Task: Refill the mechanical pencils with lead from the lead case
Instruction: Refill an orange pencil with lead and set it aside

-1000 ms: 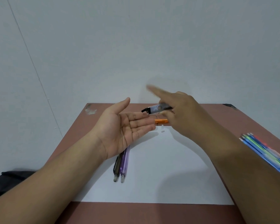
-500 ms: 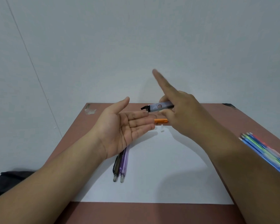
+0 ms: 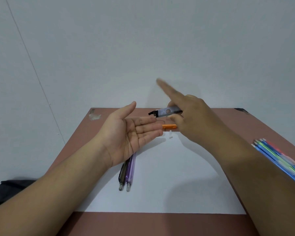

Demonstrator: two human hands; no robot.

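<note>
- The right hand grips the lead case between thumb and lower fingers, open end tipped toward the other palm — apparently so lead can slide out; its blurred index finger is raised, probably to tap the case.
- The left hand lies flat and palm-up just beside the case's mouth, holding nothing — a catching tray, I judge.
- A thin lead seems to show at the opening; too fine to be sure.
- Two mechanical pencils wait side by side on the white sheet, an orange pencil part beyond, all on the desk.
</note>
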